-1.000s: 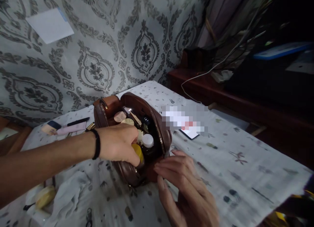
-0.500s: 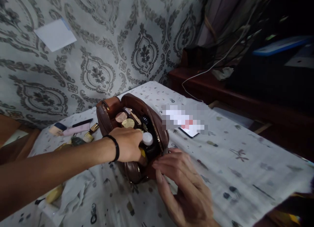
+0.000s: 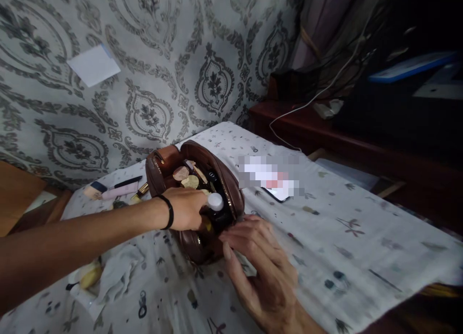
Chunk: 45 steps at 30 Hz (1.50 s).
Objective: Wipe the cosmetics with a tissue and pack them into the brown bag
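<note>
A brown zip-up toiletry bag [image 3: 232, 189] lies unzipped on the printed cloth, filled with cosmetics. My left hand [image 3: 188, 207], with a black band on the wrist, reaches down into it; its fingers are hidden inside, so I cannot see what they touch. Right beside that hand a dark bottle with a white cap [image 3: 216, 202] stands in the bag. Round gold-coloured compacts or lids [image 3: 190, 181] lie further back, among other small items. My right hand [image 3: 258, 257] grips the bag's near right end, its fingers close together and the thumb lower down.
Left of the bag are a pink tube [image 3: 121, 190], a black pen-like stick [image 3: 128, 181] and a gold-and-yellow small bottle [image 3: 140, 193]. A crumpled white tissue [image 3: 121, 271] and a white tube [image 3: 86, 298] lie nearer. A phone [image 3: 278, 192], partly blurred out, rests on the right.
The view has shifted slightly. My left hand is still inside the bag and appears a little deeper. My right hand stays at the bag's near end.
</note>
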Each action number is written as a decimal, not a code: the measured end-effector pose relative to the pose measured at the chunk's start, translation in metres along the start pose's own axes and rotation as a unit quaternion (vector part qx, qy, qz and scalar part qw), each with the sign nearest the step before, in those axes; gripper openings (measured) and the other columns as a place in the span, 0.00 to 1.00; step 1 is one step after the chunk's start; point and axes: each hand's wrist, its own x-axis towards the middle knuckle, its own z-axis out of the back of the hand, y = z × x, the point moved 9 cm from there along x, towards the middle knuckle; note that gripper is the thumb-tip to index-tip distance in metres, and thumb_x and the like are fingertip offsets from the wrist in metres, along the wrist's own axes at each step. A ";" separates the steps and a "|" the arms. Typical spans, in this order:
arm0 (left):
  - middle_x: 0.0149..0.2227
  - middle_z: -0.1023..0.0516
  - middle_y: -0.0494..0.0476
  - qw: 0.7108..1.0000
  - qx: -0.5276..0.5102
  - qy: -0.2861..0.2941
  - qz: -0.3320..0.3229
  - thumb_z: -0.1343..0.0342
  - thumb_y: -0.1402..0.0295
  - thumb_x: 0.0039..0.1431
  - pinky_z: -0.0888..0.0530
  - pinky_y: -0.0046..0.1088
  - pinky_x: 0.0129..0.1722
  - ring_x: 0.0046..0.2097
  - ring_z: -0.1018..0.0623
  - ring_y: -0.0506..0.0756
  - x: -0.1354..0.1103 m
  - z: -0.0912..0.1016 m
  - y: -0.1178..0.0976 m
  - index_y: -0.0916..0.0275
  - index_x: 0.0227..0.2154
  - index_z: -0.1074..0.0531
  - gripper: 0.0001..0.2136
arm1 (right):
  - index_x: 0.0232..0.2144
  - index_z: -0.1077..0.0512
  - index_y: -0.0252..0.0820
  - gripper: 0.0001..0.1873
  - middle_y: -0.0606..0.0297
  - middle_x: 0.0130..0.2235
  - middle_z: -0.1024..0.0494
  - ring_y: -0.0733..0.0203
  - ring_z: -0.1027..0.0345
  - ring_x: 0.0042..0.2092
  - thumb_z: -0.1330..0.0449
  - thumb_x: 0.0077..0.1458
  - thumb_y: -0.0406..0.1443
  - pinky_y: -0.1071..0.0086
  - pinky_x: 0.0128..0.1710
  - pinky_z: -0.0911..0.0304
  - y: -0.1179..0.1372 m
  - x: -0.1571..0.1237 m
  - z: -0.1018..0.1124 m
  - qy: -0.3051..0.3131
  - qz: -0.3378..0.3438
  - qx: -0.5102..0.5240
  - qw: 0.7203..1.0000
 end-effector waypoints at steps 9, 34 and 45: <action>0.30 0.19 0.60 0.996 0.048 0.076 -0.026 0.43 0.61 0.48 0.32 0.28 0.26 0.33 0.21 0.59 -0.011 -0.011 -0.005 0.63 0.30 0.20 0.12 | 0.37 0.31 0.42 0.12 0.64 0.30 0.22 0.59 0.27 0.34 0.44 0.54 0.23 0.59 0.42 0.32 0.004 0.001 -0.003 0.004 0.016 0.018 1.000; 0.39 0.18 0.69 0.996 0.071 0.037 0.037 0.42 0.66 0.48 0.25 0.32 0.34 0.42 0.19 0.64 0.006 -0.017 0.004 0.67 0.37 0.22 0.14 | 0.36 0.31 0.41 0.10 0.64 0.31 0.23 0.59 0.29 0.35 0.45 0.56 0.23 0.60 0.42 0.34 0.005 -0.002 -0.006 0.012 0.030 0.019 0.999; 0.31 0.19 0.56 0.997 0.072 0.005 -0.005 0.44 0.64 0.50 0.32 0.25 0.27 0.36 0.21 0.56 -0.012 0.010 0.006 0.60 0.29 0.20 0.09 | 0.35 0.31 0.40 0.10 0.64 0.31 0.23 0.60 0.32 0.36 0.44 0.56 0.23 0.61 0.42 0.35 0.005 -0.002 -0.006 0.010 0.026 0.034 0.999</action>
